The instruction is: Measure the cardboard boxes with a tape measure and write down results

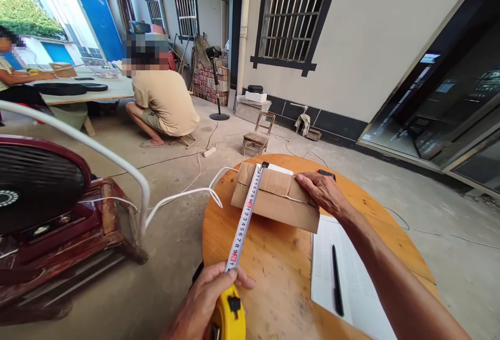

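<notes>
My left hand [209, 293] is closed around a yellow tape measure [230, 311], thumb on the drawn-out blade [242, 225]. The blade runs away from me across the left part of a brown cardboard box [277, 199], and its end sits at the box's far edge. At the box's right end, my right hand [322, 189] grips the cardboard, fingers over the top edge. An open notebook [355, 272] with a black pen [337, 280] across its page lies below my right forearm. Part of a white object [282, 169] shows behind the box.
The round wooden table [273, 277] carries these things, plus a dark object [326, 174] beyond my right hand. A maroon fan [39, 189] stands close on the left. White cable [187, 191] reaches the table edge. Farther off, a person [166, 100] squats beside another table [117, 87].
</notes>
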### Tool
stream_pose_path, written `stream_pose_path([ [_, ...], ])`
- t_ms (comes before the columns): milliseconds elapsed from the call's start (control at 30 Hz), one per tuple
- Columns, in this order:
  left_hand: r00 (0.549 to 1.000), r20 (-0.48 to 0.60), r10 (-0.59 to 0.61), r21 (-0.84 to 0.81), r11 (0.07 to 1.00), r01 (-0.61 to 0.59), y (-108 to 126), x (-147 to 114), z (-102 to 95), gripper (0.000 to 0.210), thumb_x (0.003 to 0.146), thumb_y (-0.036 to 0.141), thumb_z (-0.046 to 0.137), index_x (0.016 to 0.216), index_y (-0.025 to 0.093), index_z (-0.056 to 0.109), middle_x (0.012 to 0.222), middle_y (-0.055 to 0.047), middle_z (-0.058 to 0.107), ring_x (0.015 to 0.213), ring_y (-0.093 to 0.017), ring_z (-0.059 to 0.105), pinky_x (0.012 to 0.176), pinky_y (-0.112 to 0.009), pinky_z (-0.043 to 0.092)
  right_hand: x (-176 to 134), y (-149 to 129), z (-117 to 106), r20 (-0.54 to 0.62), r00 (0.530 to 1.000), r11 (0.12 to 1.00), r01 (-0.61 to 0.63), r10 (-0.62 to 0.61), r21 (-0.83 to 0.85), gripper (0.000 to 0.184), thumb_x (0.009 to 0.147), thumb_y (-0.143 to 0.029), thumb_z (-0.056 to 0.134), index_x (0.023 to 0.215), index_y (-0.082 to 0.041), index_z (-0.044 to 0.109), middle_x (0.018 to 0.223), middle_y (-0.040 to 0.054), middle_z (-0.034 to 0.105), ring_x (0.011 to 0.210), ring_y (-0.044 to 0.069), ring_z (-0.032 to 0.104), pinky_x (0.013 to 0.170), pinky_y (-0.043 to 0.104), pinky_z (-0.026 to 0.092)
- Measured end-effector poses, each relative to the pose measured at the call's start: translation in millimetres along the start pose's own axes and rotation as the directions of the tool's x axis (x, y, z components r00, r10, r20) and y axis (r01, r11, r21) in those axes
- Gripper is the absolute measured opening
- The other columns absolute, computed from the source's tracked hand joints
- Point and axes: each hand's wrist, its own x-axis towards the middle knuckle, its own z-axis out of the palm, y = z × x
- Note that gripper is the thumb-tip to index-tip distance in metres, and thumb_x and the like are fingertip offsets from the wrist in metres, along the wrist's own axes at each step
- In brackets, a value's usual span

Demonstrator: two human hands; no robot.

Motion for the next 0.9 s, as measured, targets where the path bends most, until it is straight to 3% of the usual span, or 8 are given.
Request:
stream_pose_path([
  [200, 0.999, -0.047, 0.003, 0.088, 0.996, 0.002, -4.4, 3.5, 2.8, 0.042, 0.072, 0.055, 0.061, 0.082, 0.016, 0.072, 0.087, -0.01, 0.074, 0.064, -0.021, 0.064, 0.063, -0.032, 0.047, -5.2, -5.0, -3.2, 0.029, 1.0, 1.0, -0.011, 0.011, 0.002, 0.054, 0.093, -0.057, 0.029, 0.09, -0.021, 0.068, 0.085, 0.0035, 0.068, 0.078, 0.022, 0.059, 0.067, 0.028, 0.04],
  [600, 0.989, -0.072, 0.13, 0.18, 0.977, -0.116, -16.6, 20.0, 4.5, 0.035, 0.081, 0.049, 0.053, 0.086, 0.017, 0.067, 0.096, -0.011, 0.073, 0.098, -0.029, 0.064, 0.083, -0.037, 0.045, 3.3, 0.8, -8.8, 0.097, 0.995, 0.999, -0.017, 0.013, 0.05, 0.054, 0.092, -0.061, 0.025, 0.069, -0.019, 0.051, 0.065, 0.0007, 0.055, 0.061, 0.015, 0.048, 0.056, 0.026, 0.033],
  [900, 0.99, -0.057, 0.126, 0.239, 0.965, -0.109, -7.7, 9.0, 2.3, 0.038, 0.08, 0.052, 0.054, 0.086, 0.018, 0.071, 0.094, -0.008, 0.073, 0.086, -0.026, 0.064, 0.074, -0.032, 0.048, 2.7, 0.8, -11.1, 0.106, 0.994, 0.997, -0.005, -0.003, 0.072, 0.054, 0.092, -0.061, 0.026, 0.071, -0.019, 0.052, 0.066, 0.0003, 0.053, 0.061, 0.015, 0.046, 0.057, 0.026, 0.032],
])
